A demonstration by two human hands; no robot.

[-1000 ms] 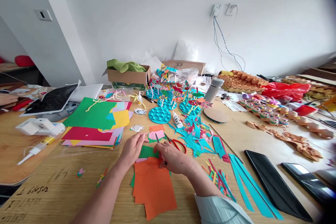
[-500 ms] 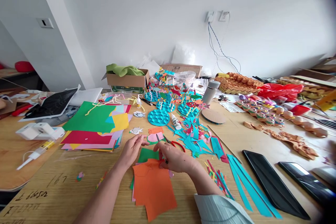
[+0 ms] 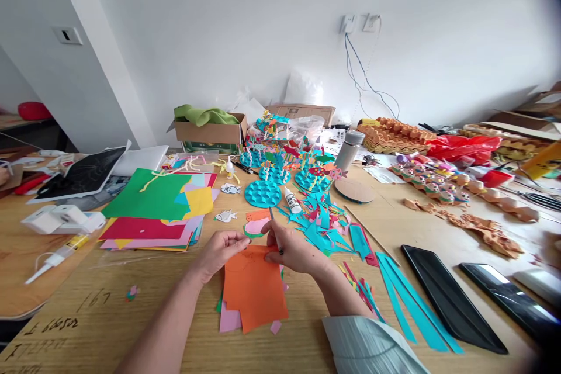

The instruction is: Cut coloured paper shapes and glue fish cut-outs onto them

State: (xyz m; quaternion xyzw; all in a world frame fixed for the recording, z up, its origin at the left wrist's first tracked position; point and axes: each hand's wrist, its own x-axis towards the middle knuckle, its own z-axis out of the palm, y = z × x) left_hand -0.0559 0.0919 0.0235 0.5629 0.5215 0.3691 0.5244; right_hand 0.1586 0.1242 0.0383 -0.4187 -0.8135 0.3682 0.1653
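Observation:
A sheet of orange paper [image 3: 256, 292] with faint pencil outlines lies in front of me, over pink paper [image 3: 230, 318] and a little green. At its upper left corner, my left hand [image 3: 222, 254] pinches the edge between thumb and fingers. My right hand [image 3: 294, 245] holds a dark pen [image 3: 277, 235] pointing up and away, its thumb on the paper's upper right edge. Just beyond the hands lie cut orange, pink and green pieces [image 3: 256, 227]. Two paper fish, one a white cutout [image 3: 226, 216], lie farther left.
Stacked colored paper [image 3: 144, 201] is on the left. Ahead are blue bumpy discs [image 3: 263, 193], a glue bottle [image 3: 292, 200] and blue scraps [image 3: 322, 225]. On the right lie blue strips [image 3: 416, 304], a black tray [image 3: 451, 298] and a phone [image 3: 504, 298].
My left hand has come down onto the orange paper's corner, its fingers closing. The orange sheet has shifted up and straightened, showing more pink below. The scissors are now hidden behind my right hand.

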